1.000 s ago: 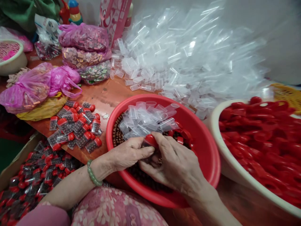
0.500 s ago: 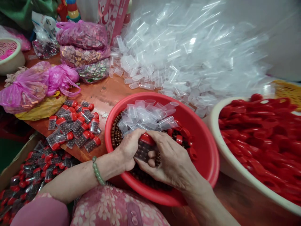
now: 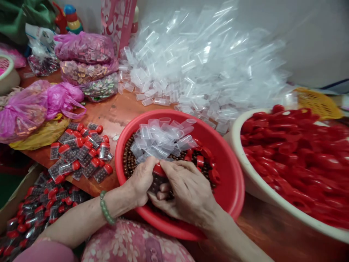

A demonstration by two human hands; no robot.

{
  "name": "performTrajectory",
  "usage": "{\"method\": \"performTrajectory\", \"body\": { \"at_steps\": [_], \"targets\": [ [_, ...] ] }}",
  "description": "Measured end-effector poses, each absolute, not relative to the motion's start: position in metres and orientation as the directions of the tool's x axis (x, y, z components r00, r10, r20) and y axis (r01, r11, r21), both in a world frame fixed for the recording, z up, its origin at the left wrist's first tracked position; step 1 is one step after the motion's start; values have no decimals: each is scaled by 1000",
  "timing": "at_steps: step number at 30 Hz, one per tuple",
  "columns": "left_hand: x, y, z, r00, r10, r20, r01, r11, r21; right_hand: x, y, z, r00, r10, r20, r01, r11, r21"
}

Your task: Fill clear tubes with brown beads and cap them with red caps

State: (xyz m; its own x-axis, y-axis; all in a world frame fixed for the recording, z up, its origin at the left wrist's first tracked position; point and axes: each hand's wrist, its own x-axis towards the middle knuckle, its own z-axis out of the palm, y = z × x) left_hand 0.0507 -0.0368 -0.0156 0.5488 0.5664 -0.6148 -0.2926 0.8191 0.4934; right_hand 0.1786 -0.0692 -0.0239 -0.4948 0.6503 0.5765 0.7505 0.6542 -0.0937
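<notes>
Over a red basin (image 3: 237,196), both hands close around one small clear plastic container (image 3: 156,183) with a red cap and dark round beads inside. My left hand (image 3: 139,182) grips its left side, thumb up by the cap. From the right, my right hand (image 3: 189,194) wraps it, thumb and fingertips meeting the left hand; part of the container is hidden. Brown beads (image 3: 130,154) line the basin beneath. Clear empty tubes (image 3: 160,138) are heaped at its far side, and red caps (image 3: 214,175) lie at its right.
Filled red-capped containers (image 3: 84,151) lie on the table at left, more in a box (image 3: 35,211) below. A white tub (image 3: 237,140) of red plastic pieces stands right. Behind are a large pile of clear tubes (image 3: 196,69), pink bags (image 3: 84,49) and a yellow basket (image 3: 316,103).
The camera view has turned slightly, so the scene sits further left. Both hands keep hold of the same container, with the fingers of the right hand drawn a little closer around it.
</notes>
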Motion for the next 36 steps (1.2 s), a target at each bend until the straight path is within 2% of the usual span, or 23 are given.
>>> {"method": "performTrajectory", "body": {
  "at_steps": [5, 7, 9, 12, 14, 16, 18, 19, 22, 24, 28, 32, 34, 36],
  "targets": [
    [48, -44, -17, 524, 606, -598, -281, 786, 550, 173, -75, -16, -489, 647, 585, 722, 676, -145],
    [42, -46, -14, 533, 621, -575, -266, 768, 582, 177, -76, -4, -507, 712, 487, 699, 669, -251],
    [29, -45, -6, 532, 689, -493, -259, 686, 680, 188, -73, 6, -530, 788, 314, 686, 616, -387],
    [-7, -38, 6, 415, 861, -293, -183, 394, 901, 211, -60, 7, -448, 882, 147, 738, 458, -495],
    [-37, -29, 7, 231, 959, -166, -2, 171, 985, 222, -47, -3, -366, 927, 86, 797, 360, -484],
    [-66, -17, 2, -2, 1000, 18, 302, -16, 953, 224, -35, -15, -346, 937, 43, 853, 334, -401],
    [-90, -3, -8, -126, 966, 228, 623, -102, 776, 220, -26, -22, -359, 933, -6, 893, 342, -292],
    [-99, 4, -14, -129, 940, 315, 748, -117, 654, 216, -23, -22, -366, 930, -33, 906, 348, -241],
    [-116, 20, -31, -21, 872, 488, 920, -175, 351, 210, -24, -20, -363, 925, -110, 927, 346, -146],
    [-114, 21, -37, 35, 841, 541, 930, -225, 290, 212, -29, -19, -352, 924, -153, 933, 332, -142],
    [-85, 2, -35, 91, 831, 549, 845, -356, 398, 224, -33, -28, -391, 891, -231, 908, 334, -253],
    [-44, -22, -25, 346, 807, 479, 663, -571, 484, 236, -25, -38, -475, 845, -244, 840, 353, -413],
    [-30, -26, -22, 507, 757, 413, 589, -654, 475, 238, -19, -39, -495, 822, -282, 835, 361, -415],
    [-19, -26, -19, 632, 716, 295, 578, -690, 436, 238, -13, -37, -508, 792, -338, 846, 387, -366]
  ]
}}
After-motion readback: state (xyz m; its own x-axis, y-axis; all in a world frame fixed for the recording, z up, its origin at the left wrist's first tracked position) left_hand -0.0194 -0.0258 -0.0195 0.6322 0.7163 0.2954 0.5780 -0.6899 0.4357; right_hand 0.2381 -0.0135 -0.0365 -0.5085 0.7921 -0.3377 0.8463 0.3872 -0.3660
